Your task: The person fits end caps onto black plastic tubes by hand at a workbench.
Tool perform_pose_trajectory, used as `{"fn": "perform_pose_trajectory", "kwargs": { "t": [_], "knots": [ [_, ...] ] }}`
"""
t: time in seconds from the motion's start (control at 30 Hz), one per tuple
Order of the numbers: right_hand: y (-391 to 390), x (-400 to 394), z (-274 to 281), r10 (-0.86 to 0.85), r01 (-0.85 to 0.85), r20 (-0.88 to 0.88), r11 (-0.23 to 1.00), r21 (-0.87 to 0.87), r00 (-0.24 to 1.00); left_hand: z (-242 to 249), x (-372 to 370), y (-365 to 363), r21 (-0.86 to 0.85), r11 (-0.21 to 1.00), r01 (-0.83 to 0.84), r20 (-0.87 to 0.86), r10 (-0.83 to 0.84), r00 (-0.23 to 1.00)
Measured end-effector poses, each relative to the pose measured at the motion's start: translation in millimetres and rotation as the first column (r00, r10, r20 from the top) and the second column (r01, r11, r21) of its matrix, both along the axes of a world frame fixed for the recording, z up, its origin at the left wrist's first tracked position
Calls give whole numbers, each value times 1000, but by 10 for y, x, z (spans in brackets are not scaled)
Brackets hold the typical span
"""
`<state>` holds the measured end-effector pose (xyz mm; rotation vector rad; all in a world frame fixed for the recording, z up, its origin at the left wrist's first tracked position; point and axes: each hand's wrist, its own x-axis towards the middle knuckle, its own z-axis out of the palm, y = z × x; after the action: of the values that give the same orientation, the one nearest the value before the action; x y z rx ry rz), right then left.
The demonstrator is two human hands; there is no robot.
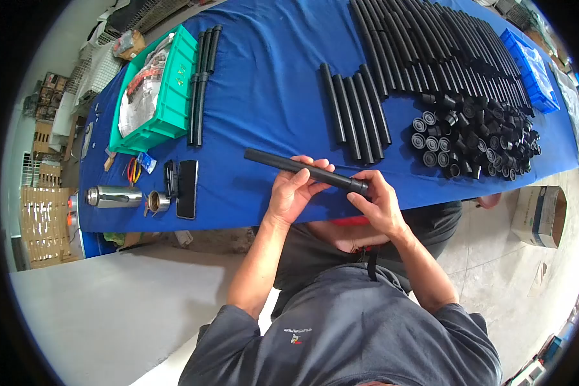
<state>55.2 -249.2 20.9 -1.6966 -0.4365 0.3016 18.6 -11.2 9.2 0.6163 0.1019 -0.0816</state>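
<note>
A long black tube (273,160) lies across both hands, over the near edge of the blue-covered table. My left hand (293,188) is closed round its middle, thumb on top. At the tube's right end sits a black cap (358,186), gripped between the thumb and fingers of my right hand (379,204). Beyond my hands, several loose black tubes (357,116) lie side by side. To their right is a heap of black caps (476,138), some with their round ends facing me.
Rows of black tubes (431,45) fill the far right, near a blue crate (531,71). On the left stand a green crate (180,90), capped tubes (202,90), a steel flask (114,196), its cup (158,201) and a phone (186,189). A cardboard box (539,215) rests on the floor.
</note>
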Motion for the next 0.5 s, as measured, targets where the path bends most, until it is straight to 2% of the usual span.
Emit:
{"fn": "perform_pose_trajectory", "kwargs": {
  "t": [0.07,0.17,0.2,0.3,0.4,0.5],
  "knots": [
    [-8,55,161,74,-72,29,994,-81,997,-27,-23,-36,22,1000,20,35,-21,999],
    [7,98,145,112,-128,-116,982,-137,987,-63,-32,-49,43,999,21,55,-24,998],
    [17,114,218,134,-150,-102,976,-160,986,-67,-35,-49,49,999,12,55,-15,998],
    [51,150,193,169,-134,186,973,-189,968,-71,-47,-81,15,999,-30,51,29,998],
    [64,141,252,186,-126,209,954,-271,960,-57,-46,-75,33,999,-30,72,28,997],
    [70,167,280,199,-137,203,950,-281,959,-61,-38,-84,-10,1000,-16,84,17,996]
  ]
}}
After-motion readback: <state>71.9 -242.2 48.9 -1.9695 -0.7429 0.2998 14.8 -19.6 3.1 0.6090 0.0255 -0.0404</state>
